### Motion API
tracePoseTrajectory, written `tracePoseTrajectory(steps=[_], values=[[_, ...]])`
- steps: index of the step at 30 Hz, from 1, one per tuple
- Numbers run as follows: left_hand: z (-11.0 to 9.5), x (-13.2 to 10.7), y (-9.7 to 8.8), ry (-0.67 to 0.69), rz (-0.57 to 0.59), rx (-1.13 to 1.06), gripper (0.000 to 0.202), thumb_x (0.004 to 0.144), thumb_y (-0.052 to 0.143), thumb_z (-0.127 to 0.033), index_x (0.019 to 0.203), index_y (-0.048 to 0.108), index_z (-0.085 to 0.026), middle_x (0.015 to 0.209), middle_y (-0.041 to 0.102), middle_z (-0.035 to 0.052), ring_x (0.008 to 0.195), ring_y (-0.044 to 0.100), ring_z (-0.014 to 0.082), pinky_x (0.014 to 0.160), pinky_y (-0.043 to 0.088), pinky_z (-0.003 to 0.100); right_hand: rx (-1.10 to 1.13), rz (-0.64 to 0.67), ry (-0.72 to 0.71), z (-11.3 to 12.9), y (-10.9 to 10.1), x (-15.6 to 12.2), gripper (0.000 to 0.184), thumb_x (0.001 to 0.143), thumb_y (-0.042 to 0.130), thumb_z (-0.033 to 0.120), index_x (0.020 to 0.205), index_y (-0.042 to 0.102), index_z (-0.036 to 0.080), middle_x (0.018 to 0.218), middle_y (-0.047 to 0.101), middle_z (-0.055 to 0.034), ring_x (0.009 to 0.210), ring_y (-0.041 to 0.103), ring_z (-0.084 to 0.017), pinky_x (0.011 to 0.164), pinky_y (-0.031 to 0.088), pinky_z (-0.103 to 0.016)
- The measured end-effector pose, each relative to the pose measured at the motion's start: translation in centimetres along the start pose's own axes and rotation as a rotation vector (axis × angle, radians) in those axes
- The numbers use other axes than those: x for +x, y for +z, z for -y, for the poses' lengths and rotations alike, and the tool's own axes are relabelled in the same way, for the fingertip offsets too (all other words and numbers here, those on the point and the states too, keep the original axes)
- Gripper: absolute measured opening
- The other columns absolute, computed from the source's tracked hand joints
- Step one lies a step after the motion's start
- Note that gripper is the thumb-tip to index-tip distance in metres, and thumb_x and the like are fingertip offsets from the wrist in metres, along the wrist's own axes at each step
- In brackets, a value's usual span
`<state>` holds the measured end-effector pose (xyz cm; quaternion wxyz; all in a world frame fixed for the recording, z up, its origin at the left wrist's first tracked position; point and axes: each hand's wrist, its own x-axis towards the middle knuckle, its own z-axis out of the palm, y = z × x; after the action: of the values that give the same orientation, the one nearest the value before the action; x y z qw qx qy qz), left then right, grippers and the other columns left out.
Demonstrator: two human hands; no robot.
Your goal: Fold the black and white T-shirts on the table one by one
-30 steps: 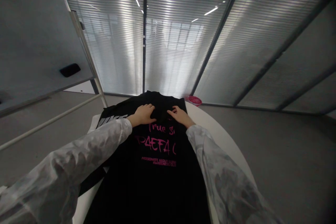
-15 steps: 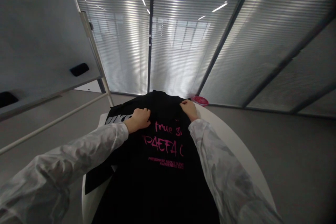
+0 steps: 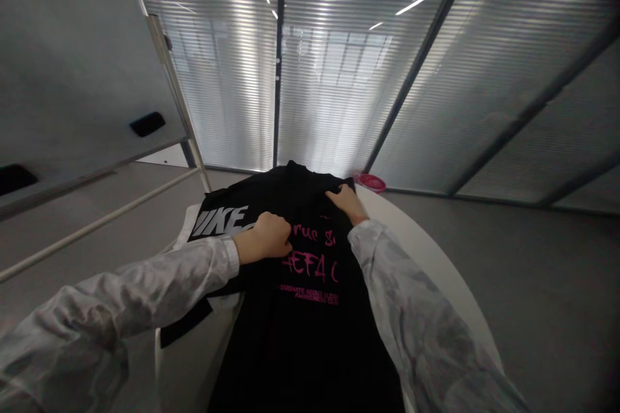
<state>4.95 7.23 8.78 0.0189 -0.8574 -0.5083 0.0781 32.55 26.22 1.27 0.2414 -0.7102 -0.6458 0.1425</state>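
Note:
A black T-shirt (image 3: pixel 310 348) with pink lettering lies over the white table, its near end running down toward me. White "NIKE" print shows on black cloth at its left; I cannot tell whether that is the same garment. My left hand (image 3: pixel 268 237) is closed on the black fabric near the middle, covering the start of the pink words. At the upper right edge of the shirt, my right hand (image 3: pixel 345 202) pinches the cloth between thumb and fingers. Both forearms are in pale patterned sleeves.
The white round table (image 3: pixel 426 245) curves away on the right. A pink basket (image 3: pixel 372 182) stands at its far edge. To the left is a whiteboard (image 3: pixel 87 64) on a pale frame. Glass panels with blinds (image 3: pixel 329 77) close off the back.
My left hand has moved right and slightly toward me, drawing the cloth's left side inward. More of the white print and table show. My right hand has barely moved.

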Motion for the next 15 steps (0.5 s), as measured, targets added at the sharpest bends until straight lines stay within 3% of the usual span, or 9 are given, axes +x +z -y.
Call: tracePoseTrajectory(steps=[4,9,12,15], values=[[-0.6,-1.1,-0.1,-0.001,0.056,-0.017,0.034,0.096,0.070,-0.040,0.107,0.088,-0.012,0.103,0.083,0.0230,0.103,0.081,0.0375,0.092,0.062,0.044,0.008,0.054,0.050,0.7,1.4,-1.2,0.062,0.093,0.074,0.060,0.132,0.071,0.013,0.129,0.078,-0.0218,0.124,0.074,-0.039,0.102,0.056,-0.044],[-0.7,-0.8,-0.2,-0.027,0.014,-0.057,0.035,0.101,0.064,-0.040,0.108,0.087,-0.015,0.104,0.083,0.0201,0.103,0.081,0.0348,0.093,0.061,0.042,0.036,0.077,-0.002,1.4,2.4,-2.1,0.025,0.086,0.080,0.034,0.108,0.078,0.022,0.114,0.082,-0.0115,0.111,0.077,-0.031,0.094,0.056,-0.037],[-0.9,-0.6,-0.5,-0.036,-0.021,-0.081,0.036,0.102,0.061,-0.040,0.106,0.087,-0.015,0.103,0.083,0.0194,0.101,0.081,0.0341,0.092,0.061,0.042,0.068,0.036,-0.030,1.5,2.4,-2.6,0.022,0.083,0.077,0.022,0.105,0.076,0.023,0.108,0.082,-0.0078,0.104,0.077,-0.027,0.091,0.055,-0.035],[-1.1,-0.6,-0.8,-0.033,-0.061,-0.104,0.038,0.104,0.058,-0.041,0.104,0.086,-0.015,0.102,0.082,0.0186,0.098,0.081,0.0337,0.088,0.061,0.041,0.118,-0.033,-0.058,1.3,1.6,-2.4,0.026,0.086,0.072,0.023,0.111,0.071,0.024,0.104,0.080,-0.0045,0.099,0.075,-0.023,0.088,0.055,-0.032]])
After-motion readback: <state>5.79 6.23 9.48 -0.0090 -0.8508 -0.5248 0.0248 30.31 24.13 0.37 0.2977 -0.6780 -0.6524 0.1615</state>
